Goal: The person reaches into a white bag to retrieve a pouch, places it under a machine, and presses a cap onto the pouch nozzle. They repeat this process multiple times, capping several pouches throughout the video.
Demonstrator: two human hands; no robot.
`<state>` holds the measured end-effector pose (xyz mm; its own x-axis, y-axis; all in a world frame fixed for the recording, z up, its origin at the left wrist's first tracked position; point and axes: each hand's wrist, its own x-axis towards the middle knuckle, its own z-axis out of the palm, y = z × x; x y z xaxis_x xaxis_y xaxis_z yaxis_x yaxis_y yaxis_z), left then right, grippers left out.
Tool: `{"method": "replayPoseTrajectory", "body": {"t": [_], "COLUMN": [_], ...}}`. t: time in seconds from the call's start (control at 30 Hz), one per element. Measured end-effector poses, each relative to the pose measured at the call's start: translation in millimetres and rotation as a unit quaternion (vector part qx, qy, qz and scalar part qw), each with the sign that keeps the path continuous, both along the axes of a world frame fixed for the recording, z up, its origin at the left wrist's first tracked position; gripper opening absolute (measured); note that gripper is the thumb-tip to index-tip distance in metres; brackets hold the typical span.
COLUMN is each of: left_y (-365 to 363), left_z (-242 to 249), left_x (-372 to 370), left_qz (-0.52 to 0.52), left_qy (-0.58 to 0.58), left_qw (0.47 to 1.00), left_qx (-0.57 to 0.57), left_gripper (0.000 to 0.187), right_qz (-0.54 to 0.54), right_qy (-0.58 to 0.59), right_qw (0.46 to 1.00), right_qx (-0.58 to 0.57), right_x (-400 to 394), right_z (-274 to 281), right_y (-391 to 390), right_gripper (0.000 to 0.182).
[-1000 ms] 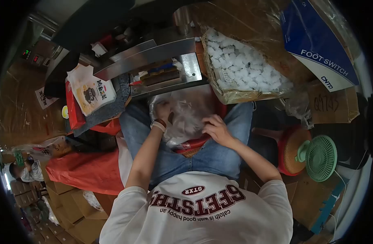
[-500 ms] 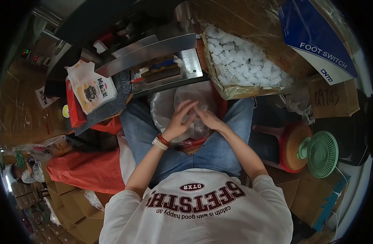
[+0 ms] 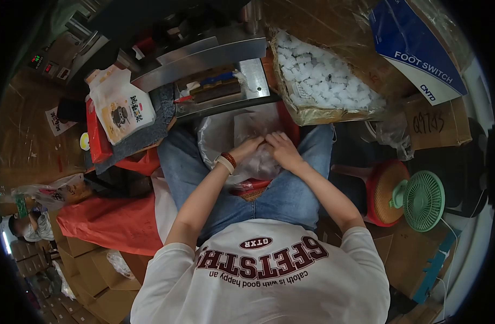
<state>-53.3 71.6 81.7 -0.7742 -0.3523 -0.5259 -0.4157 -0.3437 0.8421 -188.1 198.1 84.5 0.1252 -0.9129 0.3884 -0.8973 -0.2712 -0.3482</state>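
Observation:
Between my knees sits a red basin (image 3: 288,121) with a clear plastic bag (image 3: 217,135) spread inside it. My left hand (image 3: 249,147), with a reddish bracelet and a pale band at its wrist, is closed on the crumpled plastic. Just beside it, my right hand (image 3: 283,151) has its fingers bent down and closed on the same plastic. The two hands' fingertips nearly meet. What lies under the fingers and deeper in the basin is hidden.
Ahead stands a machine with a metal plate (image 3: 254,78) bearing tools. To its right, a box of white pieces (image 3: 328,75); to its left, printed bags (image 3: 123,110). A green fan (image 3: 423,201) and a red stool (image 3: 374,189) stand at right. A person (image 3: 34,224) is far left.
My hands came down from a raised, fingertips-together pose with spread fingers. Both are now lower, with fingers curled onto the plastic. The view shifted slightly.

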Motion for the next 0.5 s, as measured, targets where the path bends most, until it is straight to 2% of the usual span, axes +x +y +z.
{"method": "replayPoseTrajectory", "body": {"t": [0.07, 0.2, 0.27, 0.3, 0.33, 0.37, 0.4, 0.43, 0.47, 0.5], "left_y": [-10, -19, -7, -1, 0, -5, 5, 10, 6, 16], "left_z": [0, -27, -19, -31, -57, -88, -111, -115, -110, -109], "left_x": [2, 5, -1, -5, -8, -8, -6, -4, 3, 11], "left_qz": [-0.110, -0.082, 0.075, 0.070, 0.076, 0.066, 0.165, 0.131, -0.071, -0.101], "left_qy": [0.008, 0.070, 0.018, -0.007, -0.038, -0.046, 0.122, 0.097, 0.026, 0.019], "left_qw": [0.992, 0.993, 0.993, 0.993, 0.957, 0.908, 0.835, 0.854, 0.836, 0.817], "left_qx": [-0.067, -0.048, 0.089, -0.093, -0.278, -0.410, -0.511, -0.493, -0.544, -0.567], "left_gripper": [0.030, 0.024, 0.021, 0.019, 0.017, 0.017, 0.020, 0.023, 0.023, 0.024], "right_qz": [-0.006, -0.026, 0.006, 0.022, 0.047, 0.120, 0.127, 0.076, 0.032, -0.010], "right_qy": [0.139, 0.132, 0.061, 0.011, -0.034, -0.064, -0.130, -0.156, -0.187, -0.249], "right_qw": [0.987, 0.990, 0.998, 0.998, 0.994, 0.987, 0.982, 0.982, 0.977, 0.960], "right_qx": [-0.077, -0.032, 0.012, 0.056, 0.092, 0.085, 0.047, 0.068, 0.093, 0.130], "right_x": [5, 11, 8, 18, 36, 59, 70, 65, 58, 51], "right_z": [-9, 2, 5, 5, 3, -8, 10, 15, 32, 39], "right_y": [-2, 4, 8, 14, 21, 26, 29, 33, 36, 38], "right_gripper": [0.019, 0.015, 0.014, 0.013, 0.013, 0.012, 0.012, 0.013, 0.014, 0.017]}}
